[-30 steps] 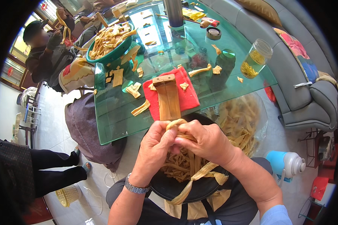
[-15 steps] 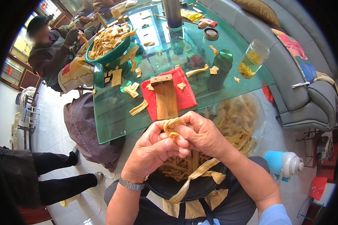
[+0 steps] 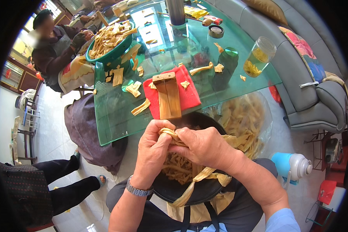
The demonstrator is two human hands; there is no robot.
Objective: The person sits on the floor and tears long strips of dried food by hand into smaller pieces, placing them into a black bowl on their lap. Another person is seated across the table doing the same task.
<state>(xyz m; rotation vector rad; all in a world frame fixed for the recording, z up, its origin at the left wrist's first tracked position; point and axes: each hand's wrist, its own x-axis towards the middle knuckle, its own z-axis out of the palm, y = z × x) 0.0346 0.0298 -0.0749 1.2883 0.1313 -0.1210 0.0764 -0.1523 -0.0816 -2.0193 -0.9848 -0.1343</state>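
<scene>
Between both hands is a pale yellow dried strip (image 3: 167, 132), bent into a twisted loop. My left hand (image 3: 151, 145) pinches one side, thumb and fingers pressed together. My right hand (image 3: 205, 144) closes over the other side, hiding part of the strip. Below them, a black bowl (image 3: 203, 193) on my lap holds many thin brown strips (image 3: 176, 170). A knotted pale strip (image 3: 199, 178) lies across its rim. Just beyond my hands, a slotted wooden block (image 3: 169, 98) rests on a red cloth (image 3: 191, 96) at the glass table's near edge.
Loose pieces lie on the glass table (image 3: 112, 123). A teal basin (image 3: 104, 58) heaped with strips stands far left, beside a seated person (image 3: 52, 50). A jar (image 3: 260, 58) stands right, near the grey sofa (image 3: 297, 102). A bag of strips (image 3: 245, 120) and flask (image 3: 292, 167) sit lower right.
My right hand has turned over, its back now upward and its fingers closed over the strip. Both hands have shifted slightly left, and the loop looks more tightly gathered.
</scene>
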